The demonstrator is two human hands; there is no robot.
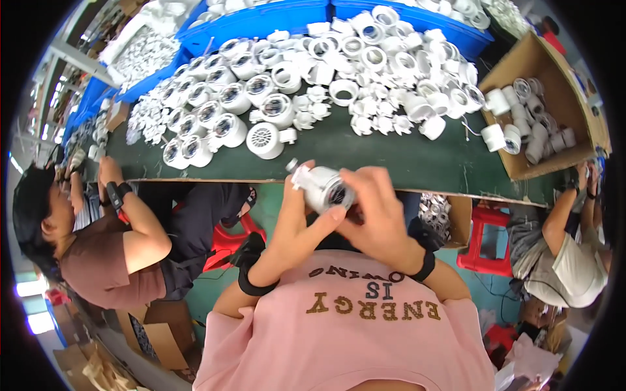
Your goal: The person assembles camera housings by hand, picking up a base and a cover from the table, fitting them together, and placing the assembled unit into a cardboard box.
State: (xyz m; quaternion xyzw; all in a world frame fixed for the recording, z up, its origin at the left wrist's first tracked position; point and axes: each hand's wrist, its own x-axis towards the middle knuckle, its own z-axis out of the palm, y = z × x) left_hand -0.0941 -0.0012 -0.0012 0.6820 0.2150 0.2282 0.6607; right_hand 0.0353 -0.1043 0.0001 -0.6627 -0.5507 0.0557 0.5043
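Observation:
Just off the near edge of the green-topped table [417, 159], I hold a white cylindrical housing [318, 184] tilted, its dark round end turned toward me and to the right. A small white piece sticks out from its far left side. My left hand [297, 212] is closed round its left side, with the thumb reaching along the bottom. My right hand [378, 212] closes on the right side near the dark end, and some of its fingertips are hidden. On the table beyond stands a similar white housing with a slotted round face [265, 140].
Rows of white housings with dark tops [228, 130], white rings [375, 58] and small white clips [381, 111] cover the table. Blue bins [261, 23] line the back. A cardboard box [548, 72] of white parts stands right. Co-workers sit left [111, 254] and right [561, 254].

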